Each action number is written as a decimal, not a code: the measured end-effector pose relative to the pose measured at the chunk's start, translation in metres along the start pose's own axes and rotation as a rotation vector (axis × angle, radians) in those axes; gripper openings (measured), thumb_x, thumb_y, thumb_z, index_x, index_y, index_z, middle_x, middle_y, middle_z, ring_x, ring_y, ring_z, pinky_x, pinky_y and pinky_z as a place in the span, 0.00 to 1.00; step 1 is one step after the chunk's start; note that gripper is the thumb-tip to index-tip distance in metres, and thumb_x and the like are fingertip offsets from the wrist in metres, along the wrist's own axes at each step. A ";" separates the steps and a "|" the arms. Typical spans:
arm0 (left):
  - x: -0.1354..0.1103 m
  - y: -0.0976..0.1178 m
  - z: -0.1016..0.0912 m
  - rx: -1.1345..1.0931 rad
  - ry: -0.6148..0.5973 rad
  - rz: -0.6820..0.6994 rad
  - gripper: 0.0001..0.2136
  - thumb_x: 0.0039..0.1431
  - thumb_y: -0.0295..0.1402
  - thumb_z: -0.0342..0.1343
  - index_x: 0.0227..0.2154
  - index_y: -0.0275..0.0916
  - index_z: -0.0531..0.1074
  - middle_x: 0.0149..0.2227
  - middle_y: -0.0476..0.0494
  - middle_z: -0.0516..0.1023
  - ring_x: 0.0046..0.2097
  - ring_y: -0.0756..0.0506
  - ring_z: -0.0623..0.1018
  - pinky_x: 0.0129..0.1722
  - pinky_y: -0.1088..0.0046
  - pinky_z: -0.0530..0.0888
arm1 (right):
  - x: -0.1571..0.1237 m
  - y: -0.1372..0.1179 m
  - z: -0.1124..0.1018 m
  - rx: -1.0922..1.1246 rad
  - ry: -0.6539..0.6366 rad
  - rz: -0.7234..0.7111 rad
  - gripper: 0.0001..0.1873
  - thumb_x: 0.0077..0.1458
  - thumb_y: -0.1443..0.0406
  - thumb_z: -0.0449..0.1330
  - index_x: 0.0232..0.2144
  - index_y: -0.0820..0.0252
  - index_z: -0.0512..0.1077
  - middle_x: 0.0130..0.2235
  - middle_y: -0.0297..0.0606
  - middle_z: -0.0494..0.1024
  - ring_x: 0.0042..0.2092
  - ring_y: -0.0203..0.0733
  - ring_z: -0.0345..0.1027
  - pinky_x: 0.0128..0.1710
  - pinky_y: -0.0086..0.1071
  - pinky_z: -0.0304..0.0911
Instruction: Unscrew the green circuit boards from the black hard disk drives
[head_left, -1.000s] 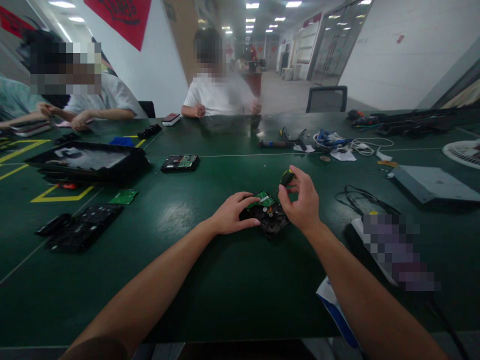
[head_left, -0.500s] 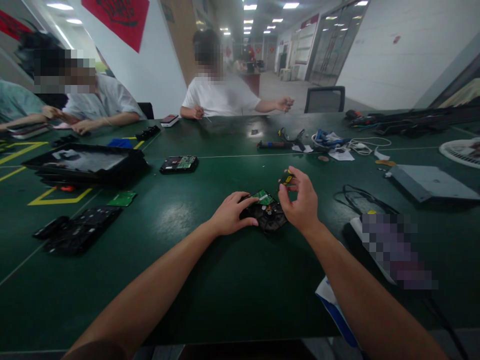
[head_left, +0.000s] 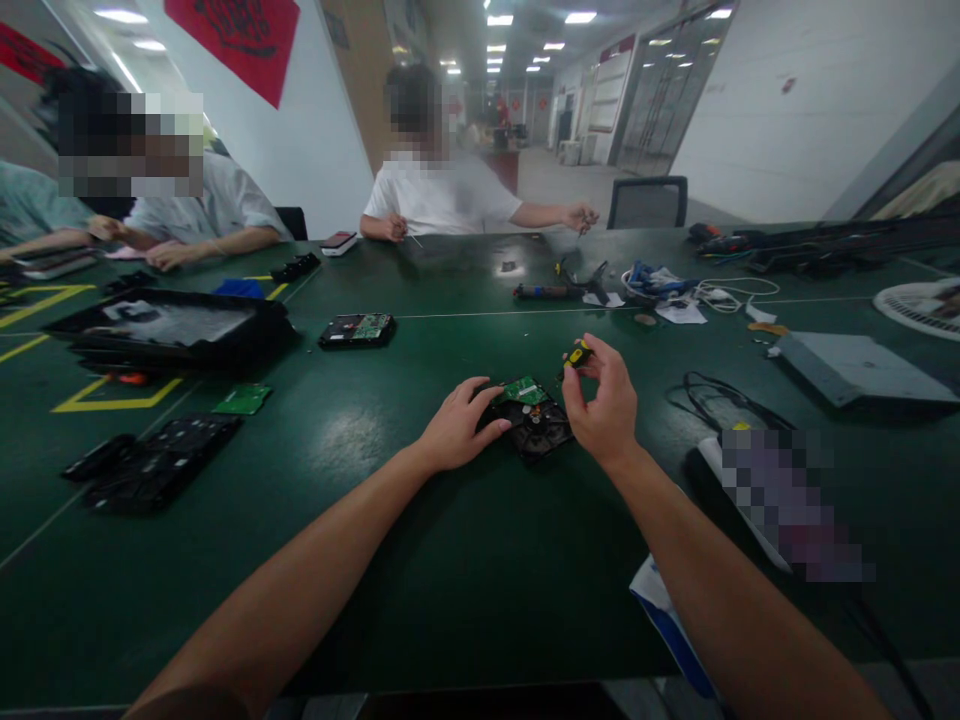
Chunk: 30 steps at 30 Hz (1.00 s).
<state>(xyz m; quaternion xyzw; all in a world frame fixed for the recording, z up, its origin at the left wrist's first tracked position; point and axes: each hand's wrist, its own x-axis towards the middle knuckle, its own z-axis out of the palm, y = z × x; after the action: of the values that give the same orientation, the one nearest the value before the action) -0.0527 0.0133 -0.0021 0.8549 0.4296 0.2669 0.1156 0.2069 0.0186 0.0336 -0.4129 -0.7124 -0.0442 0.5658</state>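
Note:
A hard drive lies on the green table with its dark underside facing up. Its green circuit board sits at the far end and looks skewed on the casing. My left hand steadies the drive at its left corner, thumb along the near edge and index finger by the board. Pinched in the fingers of my right hand is a small black-and-yellow screwdriver. The screwdriver is over the drive's right side; its tip is too small to make out.
Another drive lies farther left. Black casing parts and a loose circuit board are at left, below a large black tray. A grey metal box and cables stand right. A person in white sits across.
My left index finger has drawn back off the circuit board, and the thumb has shifted slightly left. The screwdriver in my right hand has tilted, showing more yellow. The person opposite has moved a hand.

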 end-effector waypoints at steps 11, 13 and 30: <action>0.003 -0.010 0.004 -0.092 0.156 -0.067 0.12 0.69 0.30 0.52 0.52 0.41 0.75 0.50 0.40 0.78 0.53 0.41 0.77 0.56 0.56 0.76 | 0.000 -0.002 -0.002 -0.011 0.003 -0.012 0.29 0.63 0.66 0.60 0.65 0.49 0.63 0.54 0.45 0.72 0.46 0.47 0.75 0.43 0.46 0.80; 0.003 -0.010 0.005 -0.087 0.165 -0.068 0.12 0.69 0.29 0.52 0.51 0.41 0.75 0.50 0.40 0.78 0.53 0.41 0.77 0.56 0.56 0.76 | -0.001 0.000 0.000 0.000 -0.005 -0.008 0.31 0.64 0.66 0.59 0.66 0.50 0.61 0.56 0.47 0.73 0.47 0.49 0.76 0.44 0.47 0.80; 0.003 -0.012 0.007 -0.100 0.208 -0.034 0.13 0.67 0.26 0.55 0.51 0.42 0.76 0.51 0.40 0.77 0.54 0.41 0.77 0.57 0.57 0.76 | -0.001 0.001 -0.001 -0.039 0.007 -0.016 0.30 0.64 0.65 0.61 0.66 0.51 0.61 0.55 0.46 0.74 0.46 0.49 0.76 0.43 0.45 0.79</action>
<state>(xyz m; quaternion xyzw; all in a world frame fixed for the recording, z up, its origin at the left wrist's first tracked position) -0.0560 0.0233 -0.0119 0.8084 0.4399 0.3730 0.1173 0.2078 0.0182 0.0330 -0.4180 -0.7128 -0.0641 0.5596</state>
